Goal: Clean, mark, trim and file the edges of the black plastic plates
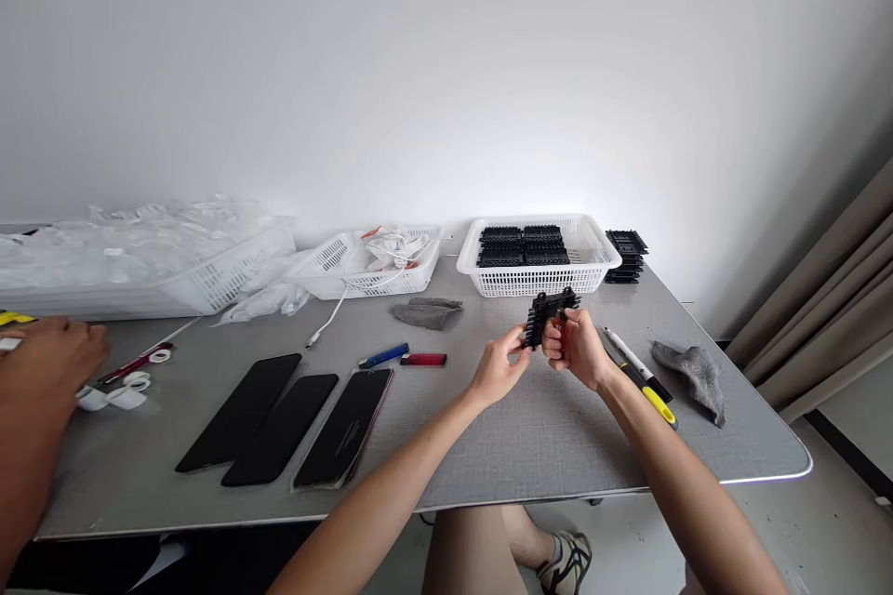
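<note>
Above the table, in the head view, my left hand (500, 364) pinches the lower left edge of a black plastic tray-like part (548, 311) with comb-like teeth along its sides. My right hand (580, 344) is closed around a small orange-red lighter (561, 323), held up against the right side of the part; the fingers partly hide it. Behind the hands, a white basket (537, 282) holds several similar black parts (523, 246). More of them form a stack (626, 256) at the basket's right.
A white marker (628, 353), a yellow-black utility knife (656, 402) and a grey cloth (690, 376) lie right. Left are blue (383, 356) and red (424, 360) lighters, several phones (345, 428) and a basket with cables (377, 282). Another person's hand (59, 358) is far left.
</note>
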`<action>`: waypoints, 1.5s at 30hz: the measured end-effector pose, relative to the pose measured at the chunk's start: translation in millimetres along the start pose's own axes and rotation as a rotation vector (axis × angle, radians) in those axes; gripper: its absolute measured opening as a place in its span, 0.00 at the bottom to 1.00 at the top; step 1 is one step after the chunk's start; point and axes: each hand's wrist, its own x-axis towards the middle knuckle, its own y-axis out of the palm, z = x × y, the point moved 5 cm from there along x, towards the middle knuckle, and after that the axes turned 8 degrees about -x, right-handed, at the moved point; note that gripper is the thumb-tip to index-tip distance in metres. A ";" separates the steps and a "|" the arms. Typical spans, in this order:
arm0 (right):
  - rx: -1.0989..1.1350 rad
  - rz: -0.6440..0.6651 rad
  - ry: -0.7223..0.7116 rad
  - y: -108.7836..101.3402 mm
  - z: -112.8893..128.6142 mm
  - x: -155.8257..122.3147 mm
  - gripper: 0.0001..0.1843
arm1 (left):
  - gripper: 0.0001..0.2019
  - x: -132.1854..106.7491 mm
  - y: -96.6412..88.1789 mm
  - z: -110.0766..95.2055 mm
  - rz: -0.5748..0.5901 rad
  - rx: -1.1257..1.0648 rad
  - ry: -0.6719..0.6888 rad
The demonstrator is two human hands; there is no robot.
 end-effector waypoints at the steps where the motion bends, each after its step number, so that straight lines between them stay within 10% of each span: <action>1: -0.017 0.019 0.008 0.9 -0.8 0.0 0.19 | 0.19 -0.1 0.2 -0.3 -0.002 0.007 0.001; 25: 0.032 -0.018 -0.093 -4.7 8.7 -3.4 0.22 | 0.19 -0.8 0.4 6.8 -0.020 -0.102 -0.083; 32: -0.341 -0.664 -0.510 -29.7 12.5 -7.5 0.23 | 0.28 2.4 -2.8 19.5 -0.184 -0.614 -0.262; 38: -0.369 -0.532 -0.381 -20.4 -4.1 7.4 0.22 | 0.26 2.1 2.2 13.9 -0.139 -0.731 -0.307; 45: -0.203 -0.693 -0.486 -48.1 9.5 1.5 0.19 | 0.32 3.0 -6.4 13.8 -0.205 -0.827 -0.340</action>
